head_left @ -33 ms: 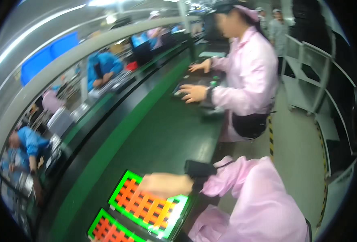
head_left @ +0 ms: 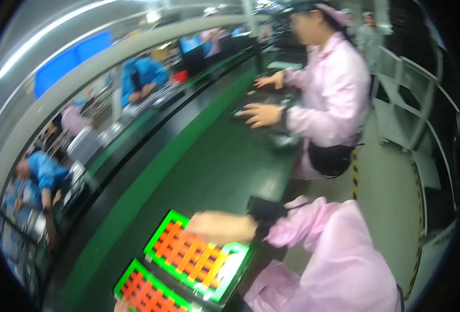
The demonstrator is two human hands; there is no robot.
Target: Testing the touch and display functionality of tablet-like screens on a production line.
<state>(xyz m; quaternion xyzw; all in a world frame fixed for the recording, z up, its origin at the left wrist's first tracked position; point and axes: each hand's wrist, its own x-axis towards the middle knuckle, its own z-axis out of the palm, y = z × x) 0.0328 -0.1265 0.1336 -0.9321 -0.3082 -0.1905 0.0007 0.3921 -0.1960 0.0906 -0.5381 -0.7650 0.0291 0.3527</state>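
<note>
Two flat display screens lie side by side on the dark green work surface, each lit with a green border and orange-red bars over black. My right hand (head_left: 222,227) reaches over the far edge of the upper screen (head_left: 163,264) from the right. Its fingers lie over the lit face but are smeared by motion, so their shape is unclear. The lower screen (head_left: 152,294) is cut off by the frame's bottom edge. At its left edge a few fingers of my left hand (head_left: 122,304) show; the rest of that hand is out of frame.
The long green conveyor line (head_left: 199,151) runs away ahead. Farther along it a co-worker in pink (head_left: 334,88) has both hands over a dark device (head_left: 264,99). Workers in blue (head_left: 144,78) sit across the line. A metal cart (head_left: 404,114) stands at the right.
The scene has shifted slightly to the right in the picture. More of my left fingers shows at the lower screen's edge. My right hand stays over the upper screen.
</note>
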